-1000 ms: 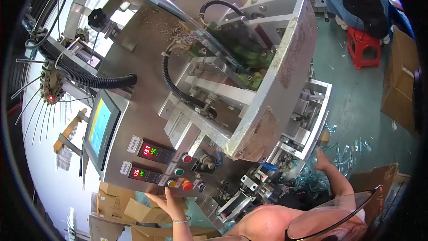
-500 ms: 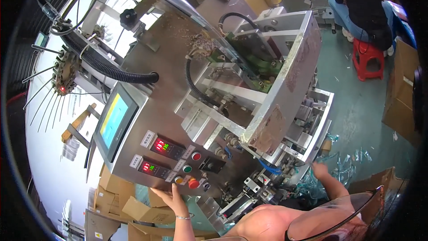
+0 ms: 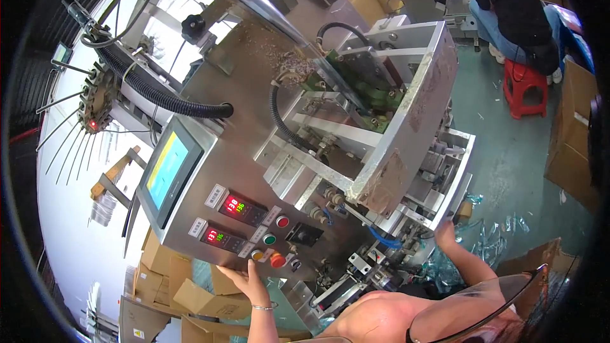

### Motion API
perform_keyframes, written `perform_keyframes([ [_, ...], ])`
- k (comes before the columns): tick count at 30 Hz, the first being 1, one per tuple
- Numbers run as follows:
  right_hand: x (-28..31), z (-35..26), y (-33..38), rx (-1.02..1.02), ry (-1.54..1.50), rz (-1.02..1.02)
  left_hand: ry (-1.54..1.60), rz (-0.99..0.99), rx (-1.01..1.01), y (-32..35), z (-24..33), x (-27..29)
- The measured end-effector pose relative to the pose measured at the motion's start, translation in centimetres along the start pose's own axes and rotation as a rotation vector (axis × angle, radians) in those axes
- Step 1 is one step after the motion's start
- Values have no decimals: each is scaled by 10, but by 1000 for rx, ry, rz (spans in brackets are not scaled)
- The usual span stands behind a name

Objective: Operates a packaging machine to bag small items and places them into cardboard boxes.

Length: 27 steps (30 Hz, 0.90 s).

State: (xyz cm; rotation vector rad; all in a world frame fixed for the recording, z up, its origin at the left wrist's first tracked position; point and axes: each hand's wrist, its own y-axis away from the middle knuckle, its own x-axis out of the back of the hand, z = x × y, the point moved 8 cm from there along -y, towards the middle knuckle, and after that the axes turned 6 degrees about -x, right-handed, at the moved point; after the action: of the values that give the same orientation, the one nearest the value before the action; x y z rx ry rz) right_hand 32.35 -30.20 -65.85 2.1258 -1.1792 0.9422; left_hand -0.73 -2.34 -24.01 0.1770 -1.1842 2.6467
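Note:
My left hand [image 3: 252, 287] rests at the lower edge of the steel control panel [image 3: 254, 181], fingers stretched out and thumb raised just below a yellow button [image 3: 257, 255]. A red knob-shaped button [image 3: 277, 260] sits beside that, with a green button [image 3: 269, 239] above. Farther right, my right hand [image 3: 446, 235] reaches to the lower right side of the machine frame [image 3: 416, 127], close to a metal rail [image 3: 452, 206]. Its fingertips are partly hidden there, so whether it grips anything is unclear. Crumpled clear bluish film [image 3: 492, 244] lies near my right forearm.
A lit touchscreen [image 3: 171, 171] stands at the panel's left. Beyond it is a hub with long metal rods [image 3: 95, 101]. Open cardboard boxes [image 3: 206, 298] lie below left. At the far right, a person [image 3: 515, 19] sits on a red stool [image 3: 525, 92] near a tall carton [image 3: 575, 136].
My right hand has shifted slightly left and up, closer against the machine's side. My left hand keeps its place at the panel edge. The view has moved a little.

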Motion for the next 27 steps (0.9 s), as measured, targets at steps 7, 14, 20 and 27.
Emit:
perform_keyframes([
  [7,-24,60,54,-94,142,-252,-20,-12,-12,1,-5,2],
  [14,34,-15,5,116,-671,314,77,-19,29,-4,-1,-19],
  [20,28,-16,8,170,-174,388,110,17,4,-4,-2,-13],
  [27,-36,77,65,-83,178,-186,-11,-5,-25,-2,-12,0],
])
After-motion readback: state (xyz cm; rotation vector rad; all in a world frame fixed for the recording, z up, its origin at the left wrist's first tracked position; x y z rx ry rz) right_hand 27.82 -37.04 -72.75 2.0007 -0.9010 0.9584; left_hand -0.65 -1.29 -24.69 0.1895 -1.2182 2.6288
